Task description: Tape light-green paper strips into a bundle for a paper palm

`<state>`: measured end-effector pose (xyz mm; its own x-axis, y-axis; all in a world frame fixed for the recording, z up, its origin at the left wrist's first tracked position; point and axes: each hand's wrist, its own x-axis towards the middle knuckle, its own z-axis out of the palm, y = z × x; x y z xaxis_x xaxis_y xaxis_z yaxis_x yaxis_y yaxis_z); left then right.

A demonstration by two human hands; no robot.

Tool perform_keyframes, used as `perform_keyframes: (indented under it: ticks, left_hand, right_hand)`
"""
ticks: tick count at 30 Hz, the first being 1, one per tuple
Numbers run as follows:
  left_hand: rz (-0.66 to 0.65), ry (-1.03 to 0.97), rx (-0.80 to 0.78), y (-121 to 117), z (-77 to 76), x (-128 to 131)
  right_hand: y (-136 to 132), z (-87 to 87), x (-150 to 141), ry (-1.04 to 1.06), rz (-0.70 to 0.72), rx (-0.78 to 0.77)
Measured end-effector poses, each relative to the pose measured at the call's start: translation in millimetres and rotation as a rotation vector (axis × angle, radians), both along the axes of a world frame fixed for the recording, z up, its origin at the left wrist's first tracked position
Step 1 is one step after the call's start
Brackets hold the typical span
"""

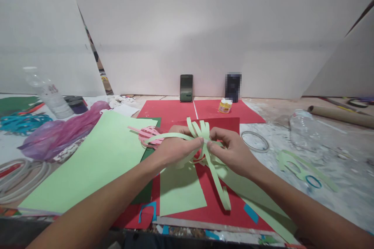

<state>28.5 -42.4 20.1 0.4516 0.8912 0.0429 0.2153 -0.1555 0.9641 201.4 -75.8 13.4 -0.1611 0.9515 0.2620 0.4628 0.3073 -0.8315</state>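
Note:
A bunch of looped light green paper strips [214,181] is held up between my two hands, above red and green sheets. My left hand [182,146] pinches the strips from the left, thumb at their gathered middle. From the other side my right hand [229,148] grips the same point with thumb and bent fingers. One long strip hangs down toward me and another reaches left over a pink paper strip bundle [149,137]. Beneath the hands lie a light green paper piece [181,192] and red paper [230,124]. Some fingertips are hidden behind the strips.
A phone [186,88] leans on the white board [175,35], with a small yellow jar [224,106] nearby. Large green sheets [96,159], a purple plastic bag [64,126] and a bottle [51,95] lie left. Right are a tape ring [255,141] and a plastic bottle [302,124].

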Motion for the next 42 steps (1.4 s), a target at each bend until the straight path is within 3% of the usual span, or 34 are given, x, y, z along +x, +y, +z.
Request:
perform_keyframes:
  ticks: [5,9,18,24,28,31,34,35,37,38,40,42]
  left_hand:
    - [0.048,-0.026,-0.088,-0.9,1.6,2.0]
    - [0.0,-0.052,-0.127,-2.0,2.6,2.7]
    - [0.115,-0.016,-0.092,-2.4,-0.4,3.3]
    - [0.131,-0.066,-0.164,-3.4,5.3,4.6]
    - [0.176,-0.024,-0.13,-2.2,3.0,3.2]
    - [0.101,-0.089,-0.099,4.0,1.6,-1.3]
    - [0.255,-0.249,0.092,12.7,1.6,-7.7]
    - [0.358,-0.28,0.236,14.4,1.7,-9.3]
    - [0.504,-0.28,0.667,13.7,1.8,-10.2]
    - [0.498,-0.237,0.907,11.1,1.7,-9.3]
    - [0.368,-0.097,1.295,2.6,1.0,-5.6]
    - [0.253,0.032,1.467,-7.5,-0.3,-1.3]
  right_hand:
    - [0.4,0.5,2.5,0.063,0.07,-0.036]
    - [1.8,-1.0,4.8,0.117,0.107,-0.063]
    - [5.6,-5.2,7.2,0.133,0.109,-0.043]
    - [9.3,-5.5,11.1,0.229,0.159,-0.149]
    - [8.6,-4.2,9.6,0.244,0.132,-0.119]
    - [12.4,-6.1,12.1,0.255,0.033,-0.086]
    - [19.7,-9.6,18.7,0.263,-0.115,-0.037]
    - [21.6,-10.4,20.6,0.259,-0.16,-0.016]
    - [22.6,-10.7,21.7,0.24,-0.23,0.035]
    - [21.4,-10.0,20.5,0.221,-0.246,0.062]
    - [16.1,-7.6,15.1,0.171,-0.226,0.112]
    - [9.6,-4.6,7.4,0.111,-0.177,0.136]
